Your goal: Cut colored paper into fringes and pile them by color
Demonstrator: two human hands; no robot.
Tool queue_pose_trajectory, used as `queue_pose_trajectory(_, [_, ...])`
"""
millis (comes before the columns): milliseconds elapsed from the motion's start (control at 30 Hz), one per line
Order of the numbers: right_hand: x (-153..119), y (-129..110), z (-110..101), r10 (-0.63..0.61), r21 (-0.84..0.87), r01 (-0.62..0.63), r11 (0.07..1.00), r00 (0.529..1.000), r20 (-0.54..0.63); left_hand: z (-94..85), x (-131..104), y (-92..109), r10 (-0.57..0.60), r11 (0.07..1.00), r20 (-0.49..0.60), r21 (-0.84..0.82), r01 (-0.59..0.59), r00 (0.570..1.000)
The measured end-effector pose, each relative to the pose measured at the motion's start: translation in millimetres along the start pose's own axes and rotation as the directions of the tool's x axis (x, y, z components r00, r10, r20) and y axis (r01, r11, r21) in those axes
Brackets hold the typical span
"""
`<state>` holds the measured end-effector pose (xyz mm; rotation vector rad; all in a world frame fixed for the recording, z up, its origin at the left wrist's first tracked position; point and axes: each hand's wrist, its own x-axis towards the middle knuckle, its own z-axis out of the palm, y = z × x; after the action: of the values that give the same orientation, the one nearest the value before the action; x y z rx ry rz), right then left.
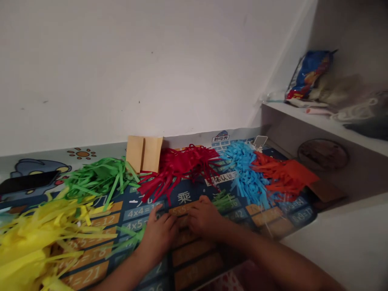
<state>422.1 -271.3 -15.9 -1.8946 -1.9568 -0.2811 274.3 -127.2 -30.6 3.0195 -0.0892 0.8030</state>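
My left hand [162, 230] and my right hand [205, 218] are close together over the printed mat, fingers bent in towards each other. Light green fringed paper [224, 201] sticks out beyond my right hand, and similar green strips [131, 236] fan out to the left of my left hand. Both hands are closed on its middle, which my fingers cover. Beyond them lie a red fringed paper bundle [188, 161], a green bundle [100, 176] and a blue bundle [245, 171].
Yellow fringed paper [36, 238] spreads over the left side. An orange bundle [281, 173] lies at the right edge. A folded tan card [144, 153] leans by the wall, and a dark phone [28, 182] lies far left. A shelf [333, 125] holding packets juts out at right.
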Motion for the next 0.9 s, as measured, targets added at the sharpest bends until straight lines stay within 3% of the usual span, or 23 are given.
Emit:
queue_pose_trajectory(100, [3, -21, -33, 0.145, 0.227, -0.131, 0.965, 0.988, -0.045, -40.2, 1, 5, 0.079, 0.996, -0.163, -0.036, -0.086, 0.983])
queue_pose_trajectory(167, [5, -29, -46, 0.257, 0.511, -0.265, 0.817, 0.962, 0.089, -62.2, 3, 10, 0.129, 0.99, -0.214, -0.032, -0.139, 0.968])
queue_pose_trajectory(233, [7, -31, -47, 0.261, 0.775, -0.417, 0.476, 0.908, 0.328, -73.2, 4, 15, 0.134, 0.987, -0.222, -0.056, -0.149, 0.966])
queue_pose_trajectory(300, [7, -35, -37, 0.23, 0.834, -0.548, 0.062, 0.821, 0.523, -73.7, 3, 19, 0.082, 0.987, -0.23, -0.116, -0.111, 0.97])
queue_pose_trajectory(333, [6, -38, -31, 0.244, 0.812, -0.574, -0.102, 0.777, 0.58, -71.5, 2, 21, 0.051, 0.985, -0.249, -0.146, -0.089, 0.967])
queue_pose_trajectory(367, [5, -42, -25, 0.281, 0.789, -0.573, -0.224, 0.737, 0.615, -68.6, 0, 23, 0.025, 0.983, -0.269, -0.168, -0.072, 0.963])
queue_pose_trajectory(433, [0, -53, -15, 0.359, 0.775, -0.518, -0.361, 0.69, 0.628, -62.4, -4, 27, -0.024, 0.978, -0.295, -0.204, -0.038, 0.955])
queue_pose_trajectory(567, [-9, -72, -6, 0.531, 0.852, -0.334, -0.403, 0.673, 0.515, -53.5, -10, 39, -0.272, 0.93, -0.301, -0.326, 0.169, 0.914])
queue_pose_trajectory(733, [-10, -78, 4, 0.641, 0.893, -0.202, -0.403, 0.634, 0.433, -46.8, -12, 57, -0.482, 0.789, -0.127, -0.492, 0.367, 0.867])
queue_pose_trajectory(900, [-9, -76, 8, 0.682, 0.959, -0.156, -0.236, 0.677, 0.278, -37.1, -16, 60, -0.542, 0.702, -0.061, -0.581, 0.412, 0.838])
